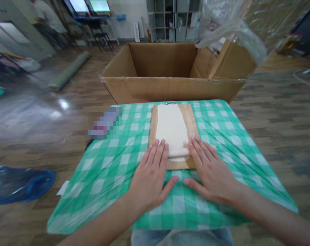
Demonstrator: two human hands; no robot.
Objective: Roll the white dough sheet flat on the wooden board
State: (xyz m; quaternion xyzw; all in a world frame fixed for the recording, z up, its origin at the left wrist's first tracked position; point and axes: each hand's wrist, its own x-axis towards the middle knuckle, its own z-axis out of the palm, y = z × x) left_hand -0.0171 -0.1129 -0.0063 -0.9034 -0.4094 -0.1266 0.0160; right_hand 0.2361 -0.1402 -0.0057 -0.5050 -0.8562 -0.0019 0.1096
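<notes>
At far left, a blue plastic heap [16, 184] lies on the wooden floor, well apart from the table. The table carries a green-and-white checked cloth [113, 160]. On the cloth, the left hand [151, 174] lies palm down with fingers extended and close together, thumb spread toward the midline; its fingertips touch the left end of the rolled edge [179, 152] of a pale dough sheet [171, 126]. The dough sheet rests lengthwise on a brown board [189, 118], with the roll at the near end. The right hand [211, 171] mirrors the left: flat, open, fingers forward, fingertips on the right end of the roll, thumb angled inward. The two thumbs are near each other but apart; neither hand grips anything. Beyond the table stands an open cardboard box [170, 85], with clear plastic film [234, 24] hanging above its right side.
</notes>
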